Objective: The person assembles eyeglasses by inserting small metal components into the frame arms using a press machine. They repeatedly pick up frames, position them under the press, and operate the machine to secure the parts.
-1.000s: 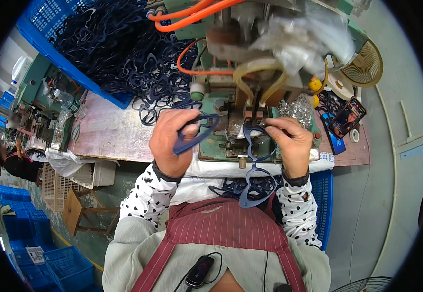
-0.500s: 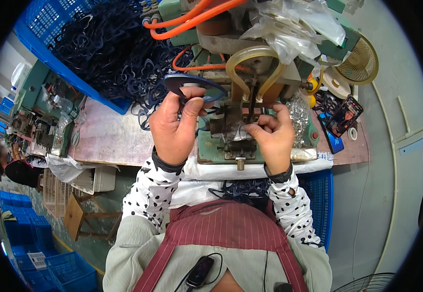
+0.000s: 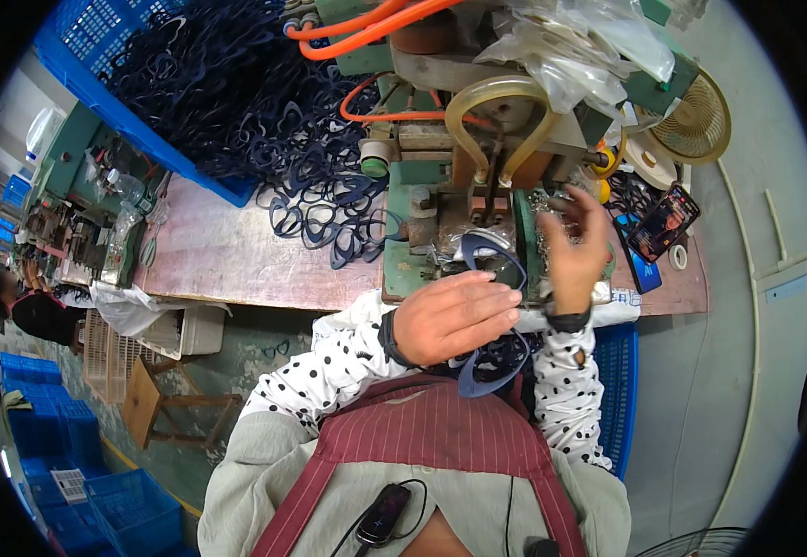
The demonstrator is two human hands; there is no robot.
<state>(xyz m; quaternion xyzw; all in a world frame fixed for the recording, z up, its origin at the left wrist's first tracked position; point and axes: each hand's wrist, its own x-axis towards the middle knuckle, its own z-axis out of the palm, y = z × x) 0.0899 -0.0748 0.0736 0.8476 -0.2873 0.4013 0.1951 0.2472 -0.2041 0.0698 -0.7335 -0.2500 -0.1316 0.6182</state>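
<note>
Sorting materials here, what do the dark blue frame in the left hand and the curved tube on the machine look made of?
Dark blue frame: likely moulded plastic, smooth and faintly glossy. Curved tube: soft translucent yellowish plastic or rubber, bent in an arch.

Hidden under the left hand (image 3: 454,316): the lower rim of the dark blue plastic eyeglass frame (image 3: 491,252). Motion-blurred: the raised right hand (image 3: 575,246), fingertips indistinct, grasp impossible to tell. Cut off by the upper edge: the green metal press machine (image 3: 440,200) and the blue plastic crate (image 3: 97,88).
</note>
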